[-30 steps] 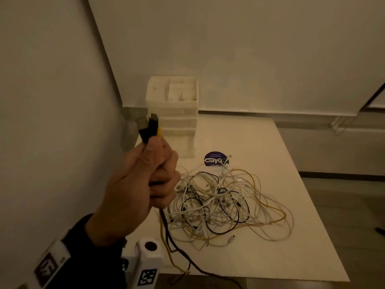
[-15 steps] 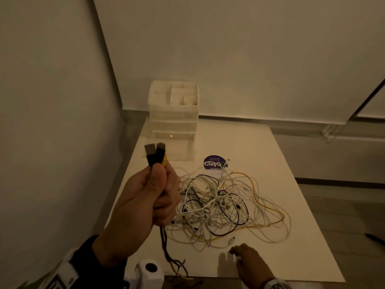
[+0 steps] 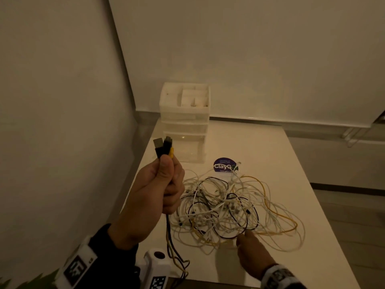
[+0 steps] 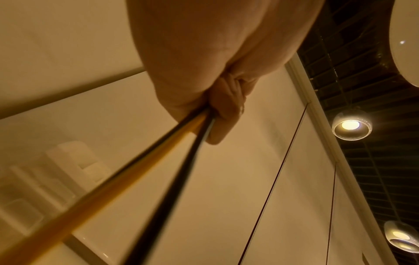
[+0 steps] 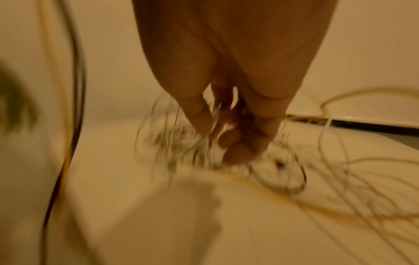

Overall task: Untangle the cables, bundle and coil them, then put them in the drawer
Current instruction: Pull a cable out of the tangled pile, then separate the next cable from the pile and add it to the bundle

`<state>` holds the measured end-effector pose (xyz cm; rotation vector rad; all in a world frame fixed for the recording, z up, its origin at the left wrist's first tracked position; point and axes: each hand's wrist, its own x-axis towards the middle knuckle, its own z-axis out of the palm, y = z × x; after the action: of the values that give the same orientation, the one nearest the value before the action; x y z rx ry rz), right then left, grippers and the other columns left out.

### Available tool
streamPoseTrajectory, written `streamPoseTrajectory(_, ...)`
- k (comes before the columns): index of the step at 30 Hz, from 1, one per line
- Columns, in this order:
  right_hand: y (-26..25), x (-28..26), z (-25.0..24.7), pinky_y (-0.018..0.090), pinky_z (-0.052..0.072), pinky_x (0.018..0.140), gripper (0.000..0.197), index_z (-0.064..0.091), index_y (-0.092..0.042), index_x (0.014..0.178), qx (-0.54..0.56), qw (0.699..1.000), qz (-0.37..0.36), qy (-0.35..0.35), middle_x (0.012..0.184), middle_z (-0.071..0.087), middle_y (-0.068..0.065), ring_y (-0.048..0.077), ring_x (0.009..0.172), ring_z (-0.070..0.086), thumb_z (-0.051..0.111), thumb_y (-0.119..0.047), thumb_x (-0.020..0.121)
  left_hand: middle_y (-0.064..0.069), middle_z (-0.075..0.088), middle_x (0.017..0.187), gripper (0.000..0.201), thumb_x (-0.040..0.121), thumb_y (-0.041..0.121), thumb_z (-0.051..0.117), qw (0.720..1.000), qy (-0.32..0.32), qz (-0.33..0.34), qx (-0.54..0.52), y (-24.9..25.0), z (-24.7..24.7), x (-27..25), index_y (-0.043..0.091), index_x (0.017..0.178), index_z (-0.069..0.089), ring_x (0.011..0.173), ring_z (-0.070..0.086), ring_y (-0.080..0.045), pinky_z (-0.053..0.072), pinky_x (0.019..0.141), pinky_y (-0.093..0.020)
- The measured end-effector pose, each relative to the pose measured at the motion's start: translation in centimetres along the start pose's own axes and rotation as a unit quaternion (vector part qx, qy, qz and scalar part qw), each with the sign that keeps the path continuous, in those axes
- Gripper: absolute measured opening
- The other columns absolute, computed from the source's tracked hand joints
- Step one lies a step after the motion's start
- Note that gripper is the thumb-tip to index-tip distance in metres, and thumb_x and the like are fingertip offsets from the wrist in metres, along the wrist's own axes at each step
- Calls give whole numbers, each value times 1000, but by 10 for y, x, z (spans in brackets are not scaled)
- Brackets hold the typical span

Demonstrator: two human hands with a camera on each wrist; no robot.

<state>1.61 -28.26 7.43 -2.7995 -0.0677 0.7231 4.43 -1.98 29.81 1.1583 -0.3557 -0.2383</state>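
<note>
The left hand (image 3: pixel 155 197) is raised above the near-left edge of the counter (image 3: pixel 260 142). Its fingers (image 4: pixel 223 111) are curled tight round a small bundle of black and yellow cables (image 3: pixel 169 232), with the thumb pressed on top. Three plug ends (image 3: pixel 163 146) stand upright just above the thumb. Below the fist, the held cables hang down and loop past the near counter edge.

The right hand (image 3: pixel 253 253) reaches in low from the near edge. Its fingertips (image 5: pixel 235 152) touch the nearest loops of the tangled pile (image 3: pixel 231 207). The right wrist view is blurred; the fingers appear loosely bent, and whether they pinch a strand cannot be told.

The tangled pile lies flat on the counter, just beyond the right fingertips and to the right of the left fist. It mixes white, black and yellow strands, with small connectors near its middle.

Handling, as a judgement: the cables are light, thin and limp. They will snag on one another if pulled hard. Take hold at a plug end, where the body is stiff, and draw the strand out slowly. Avoid sharp tugs at the connector joints.

A round purple sticker (image 3: pixel 223 165) lies beyond the pile. Farthest, beyond the left fist, stands the white drawer unit (image 3: pixel 184 124).
</note>
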Motion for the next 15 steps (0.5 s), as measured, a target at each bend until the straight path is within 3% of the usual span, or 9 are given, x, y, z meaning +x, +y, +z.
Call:
streamPoseTrajectory(2, 2, -8, -45, 26, 41, 74, 16, 53, -24, 82, 95, 993, 4, 74, 90, 59, 0, 20, 94, 63, 46, -20, 95, 3, 27, 55, 50, 79, 64, 59, 1000, 13, 8, 18, -1, 7, 7, 17, 67, 46, 40, 20, -6, 23, 39, -14)
streamPoseTrajectory(4, 3, -20, -92, 31, 53, 71, 20, 62, -12, 78, 284, 948, 6, 146, 70, 66, 2, 19, 72, 67, 59, -25, 94, 1, 25, 56, 48, 83, 62, 51, 999, 32, 11, 35, -5, 17, 17, 17, 68, 46, 40, 19, -8, 22, 39, -15)
streamPoseTrajectory(6, -4, -32, -136, 44, 58, 75, 26, 62, -1, 84, 504, 843, -18, 189, 75, 68, 13, 30, 76, 68, 58, -24, 94, -1, 23, 56, 47, 89, 58, 43, 997, 49, 9, 57, -10, 30, 28, 15, 69, 45, 40, 18, -10, 19, 40, -16)
streamPoseTrajectory(8, -21, -39, -170, 47, 56, 76, 30, 55, 1, 88, 657, 727, -62, 188, 77, 64, 14, 32, 78, 67, 47, -26, 99, -1, 23, 57, 44, 90, 53, 39, 996, 52, 7, 79, -17, 43, 40, 12, 72, 42, 42, 16, -11, 16, 40, -18)
streamPoseTrajectory(9, -32, -40, -181, 46, 55, 72, 30, 51, -3, 88, 704, 682, -84, 180, 72, 61, 12, 31, 70, 64, 42, -28, 101, -1, 23, 58, 41, 91, 49, 39, 995, 54, 5, 85, -21, 49, 46, 12, 73, 41, 43, 15, -11, 16, 39, -19)
streamPoseTrajectory(10, -42, -40, -191, 42, 53, 64, 29, 49, -7, 87, 721, 662, -101, 181, 66, 54, 10, 28, 60, 58, 40, -30, 102, -1, 23, 58, 38, 92, 46, 40, 995, 58, 4, 85, -24, 54, 52, 12, 74, 41, 43, 15, -10, 17, 39, -18)
streamPoseTrajectory(12, -59, -37, -206, 33, 41, 52, 30, 47, -5, 84, 680, 689, -137, 210, 58, 42, 4, 17, 50, 40, 41, -29, 101, -1, 23, 58, 36, 93, 43, 40, 995, 68, 1, 75, -29, 63, 62, 12, 77, 45, 42, 16, -9, 19, 37, -17)
streamPoseTrajectory(14, -69, -38, -219, 32, 33, 52, 26, 54, 1, 88, 620, 732, -182, 217, 59, 40, -1, 12, 52, 35, 43, -19, 101, 0, 22, 56, 37, 93, 44, 40, 993, 86, 13, 75, -30, 69, 71, 11, 80, 49, 42, 15, -10, 20, 38, -17)
streamPoseTrajectory(15, -71, -40, -227, 32, 33, 54, 23, 59, 0, 94, 611, 737, -204, 205, 61, 43, -2, 13, 54, 36, 42, -14, 101, 0, 23, 55, 38, 93, 45, 39, 992, 99, 24, 79, -30, 71, 75, 10, 81, 50, 42, 15, -10, 20, 38, -18)
